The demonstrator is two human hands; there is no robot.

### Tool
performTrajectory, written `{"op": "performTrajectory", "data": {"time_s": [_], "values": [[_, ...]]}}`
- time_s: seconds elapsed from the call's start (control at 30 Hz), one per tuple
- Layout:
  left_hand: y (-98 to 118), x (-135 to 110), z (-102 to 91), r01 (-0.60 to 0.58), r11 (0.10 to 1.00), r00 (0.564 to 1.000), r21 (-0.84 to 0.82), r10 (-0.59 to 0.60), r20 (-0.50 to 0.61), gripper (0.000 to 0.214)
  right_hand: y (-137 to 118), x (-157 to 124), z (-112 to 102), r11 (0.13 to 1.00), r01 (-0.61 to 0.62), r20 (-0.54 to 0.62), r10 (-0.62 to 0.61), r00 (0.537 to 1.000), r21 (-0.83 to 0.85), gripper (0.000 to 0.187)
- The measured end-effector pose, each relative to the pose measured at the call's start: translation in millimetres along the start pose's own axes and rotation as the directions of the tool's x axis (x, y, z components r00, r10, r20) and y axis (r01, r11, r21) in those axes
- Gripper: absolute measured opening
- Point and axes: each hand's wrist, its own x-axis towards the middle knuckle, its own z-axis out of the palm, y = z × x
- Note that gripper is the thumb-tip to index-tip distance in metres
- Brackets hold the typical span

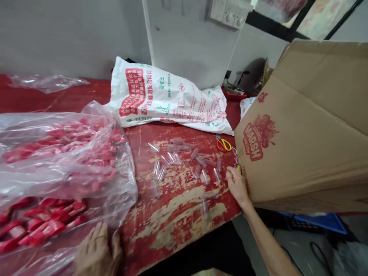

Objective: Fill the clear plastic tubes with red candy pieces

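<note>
My left hand (96, 249) lies flat with its fingers stretched out on the front edge of a clear plastic bag (126, 188). Inside and at the mouth of this bag are many red plastic pieces (47, 218). At the table's right side, my right hand (237, 186) is closed, its fingers curled, beside a cardboard box (310, 126). Whatever it grips, if anything, is hidden. A small yellow and dark object (238, 168) sits just beyond its knuckles. Left of that hand, several short clear plastic tubes (197, 171) lie scattered on the table.
Scissors with red and yellow handles (224, 144) lie near the box. A white printed sack (169, 97) rests along the wall on the worn red table (172, 230). Another clear plastic sheet (46, 83) is at the back left. A blue tray (319, 220) stands below the box.
</note>
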Motion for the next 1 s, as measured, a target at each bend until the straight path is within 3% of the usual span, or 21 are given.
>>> {"op": "performTrajectory", "data": {"time_s": [0.1,0.23,0.37,0.5,0.6,0.67,0.77,0.83,0.9,1.0], "values": [[7,2,-3.3,-0.148,0.98,0.978,0.13,0.165,-0.131,0.052,-2,-44,14,0.995,0.056,0.104,-0.047,0.993,-0.084,0.052],[19,-1,-11.1,-0.305,0.931,0.904,0.2,0.349,-0.246,0.059,-20,-69,27,0.958,0.1,0.272,-0.024,0.962,-0.269,0.058],[26,-3,-11.3,-0.462,0.858,0.835,0.226,0.507,-0.215,0.057,-41,-88,38,0.924,0.17,0.371,-0.033,0.928,-0.343,0.063],[24,1,-3.8,-0.542,0.81,0.802,0.226,0.578,-0.151,0.04,-58,-88,55,0.948,0.205,0.341,-0.115,0.933,-0.242,0.062],[21,1,0.1,-0.525,0.822,0.821,0.22,0.557,-0.122,0.03,-63,-69,54,0.947,0.269,0.33,-0.201,0.922,-0.175,0.054],[21,0,0.6,-0.504,0.836,0.839,0.215,0.533,-0.106,0.027,-58,-50,41,0.928,0.287,0.3,-0.211,0.93,-0.236,0.051],[23,-3,0.0,-0.47,0.862,0.867,0.189,0.491,-0.084,0.026,-40,-20,15,0.858,0.18,0.228,-0.076,0.971,-0.481,0.054],[25,-5,-0.3,-0.44,0.885,0.891,0.151,0.452,-0.055,0.029,-24,-4,4,0.773,0.126,0.243,0.037,0.969,-0.621,0.056],[26,-6,-0.6,-0.41,0.905,0.91,0.114,0.414,-0.016,0.032,-9,5,3,0.701,0.136,0.302,0.119,0.946,-0.7,0.056],[29,-6,-1.6,-0.369,0.925,0.929,0.09,0.369,0.019,0.034,3,2,15,0.661,0.192,0.359,0.125,0.925,-0.725,0.053]]}}
